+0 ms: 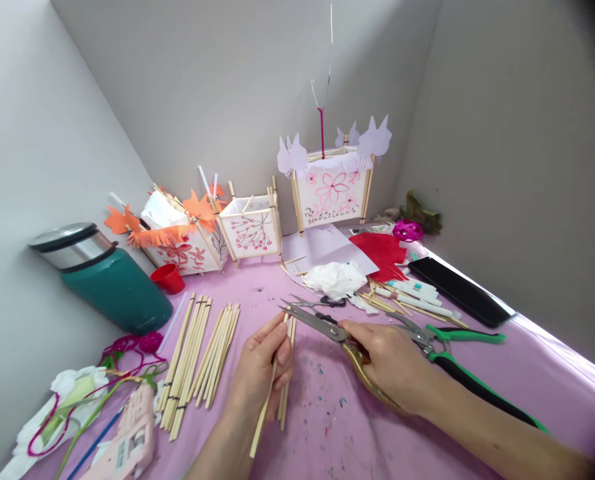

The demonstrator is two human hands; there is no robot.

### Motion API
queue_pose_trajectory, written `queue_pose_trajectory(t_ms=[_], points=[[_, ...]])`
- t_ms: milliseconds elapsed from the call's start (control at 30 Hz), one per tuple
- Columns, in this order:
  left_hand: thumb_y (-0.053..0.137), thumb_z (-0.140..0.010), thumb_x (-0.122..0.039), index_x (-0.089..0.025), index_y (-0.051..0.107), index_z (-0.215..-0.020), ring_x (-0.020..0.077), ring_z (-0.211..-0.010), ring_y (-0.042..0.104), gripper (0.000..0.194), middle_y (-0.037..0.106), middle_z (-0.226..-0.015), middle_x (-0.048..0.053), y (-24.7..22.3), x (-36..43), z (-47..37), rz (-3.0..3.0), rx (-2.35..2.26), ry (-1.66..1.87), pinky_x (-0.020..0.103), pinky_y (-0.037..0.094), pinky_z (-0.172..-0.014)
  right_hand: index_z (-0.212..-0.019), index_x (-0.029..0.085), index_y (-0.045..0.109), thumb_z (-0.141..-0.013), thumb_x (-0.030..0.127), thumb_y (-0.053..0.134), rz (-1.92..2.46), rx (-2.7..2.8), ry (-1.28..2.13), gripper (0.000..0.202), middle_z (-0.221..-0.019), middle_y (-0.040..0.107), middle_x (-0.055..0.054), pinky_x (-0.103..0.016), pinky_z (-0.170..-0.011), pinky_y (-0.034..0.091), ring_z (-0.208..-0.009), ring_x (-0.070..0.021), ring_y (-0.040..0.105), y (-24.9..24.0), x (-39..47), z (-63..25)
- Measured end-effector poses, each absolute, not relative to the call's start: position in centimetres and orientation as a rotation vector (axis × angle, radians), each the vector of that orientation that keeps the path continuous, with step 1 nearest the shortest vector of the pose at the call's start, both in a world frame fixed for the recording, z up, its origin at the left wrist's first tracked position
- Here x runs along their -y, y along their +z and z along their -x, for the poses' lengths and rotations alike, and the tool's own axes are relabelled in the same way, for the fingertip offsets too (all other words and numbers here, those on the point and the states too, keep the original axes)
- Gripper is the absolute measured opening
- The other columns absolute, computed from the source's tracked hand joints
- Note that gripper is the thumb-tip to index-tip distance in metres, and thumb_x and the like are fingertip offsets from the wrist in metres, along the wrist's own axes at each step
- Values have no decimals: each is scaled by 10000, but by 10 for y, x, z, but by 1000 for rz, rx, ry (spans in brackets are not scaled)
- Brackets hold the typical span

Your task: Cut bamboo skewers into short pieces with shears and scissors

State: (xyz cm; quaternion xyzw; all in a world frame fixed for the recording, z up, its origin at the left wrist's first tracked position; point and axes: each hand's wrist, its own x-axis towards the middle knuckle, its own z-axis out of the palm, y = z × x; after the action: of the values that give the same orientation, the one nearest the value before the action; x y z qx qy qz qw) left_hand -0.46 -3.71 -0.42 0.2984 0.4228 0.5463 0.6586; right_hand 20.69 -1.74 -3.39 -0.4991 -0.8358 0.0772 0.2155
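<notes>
My left hand (266, 353) is closed around a thin wooden stick (260, 427), which slants down toward me. More stick lengths (284, 403) show just right of that hand; whether it holds them too I cannot tell. My right hand (390, 363) grips large scissors (322, 325) by their gold-coloured handles. Their blades point left and reach the stick's upper end at my left fingertips. To the left lie a loose bunch of sticks (218, 353) and several sticks bound with dark bands (187, 363). Small black-handled scissors (330, 302) lie just beyond the blades.
Green-handled pliers (447, 350) and a black phone (460, 291) lie right. Markers (417, 297) and crumpled tissue (334, 279) are beyond my hands. Paper lanterns (251, 233) stand at the back. A teal bottle (117, 287), a red cup (168, 278) and a pink glue gun (127, 437) are left.
</notes>
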Motion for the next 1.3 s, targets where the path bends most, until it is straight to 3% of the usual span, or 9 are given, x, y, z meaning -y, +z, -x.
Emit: queue_pose_trajectory(t_ms=[433, 767, 933, 1100, 1300], points=[[780, -697, -318, -140, 631, -1025, 23, -347, 134, 401, 390, -425, -122, 1, 36, 8, -631, -937, 1192, 138, 136, -304, -855, 228, 650, -895, 212, 500, 1392, 2378, 233, 156, -694, 691, -24, -282, -616, 369, -649, -201, 630, -29, 14, -213], [763, -705, -411, -134, 597, -1214, 38, -349, 174, 603, 395, -425, -121, -7, 36, 6, -743, -1046, 1194, 170, 138, -325, -1227, 162, 612, -860, 167, 506, 1357, 2328, 142, 382, -927, 725, -110, -362, -751, 474, -847, -267, 672, -37, 14, -207], [744, -744, -368, -136, 596, -1173, 38, -364, 159, 510, 389, -437, -123, -8, 37, 1, -711, -987, 1215, 169, 131, -330, -1297, 148, 556, -861, 160, 497, 1344, 2323, 127, 440, -980, 710, -126, -377, -768, 486, -872, -269, 665, -36, 16, -205], [730, -764, -359, -143, 614, -1082, 36, -364, 160, 402, 376, -439, -123, -8, 38, -1, -720, -980, 1223, 168, 131, -330, -1253, 137, 574, -857, 157, 492, 1326, 2320, 128, 405, -972, 702, -132, -359, -759, 481, -863, -256, 657, -38, 16, -204], [739, -752, -351, -128, 603, -1142, 36, -374, 133, 469, 380, -437, -124, -8, 38, -3, -682, -959, 1237, 164, 115, -327, -1123, 165, 639, -892, 188, 470, 1362, 2292, 197, 287, -847, 713, -94, -323, -677, 445, -766, -239, 663, -37, 15, -203]])
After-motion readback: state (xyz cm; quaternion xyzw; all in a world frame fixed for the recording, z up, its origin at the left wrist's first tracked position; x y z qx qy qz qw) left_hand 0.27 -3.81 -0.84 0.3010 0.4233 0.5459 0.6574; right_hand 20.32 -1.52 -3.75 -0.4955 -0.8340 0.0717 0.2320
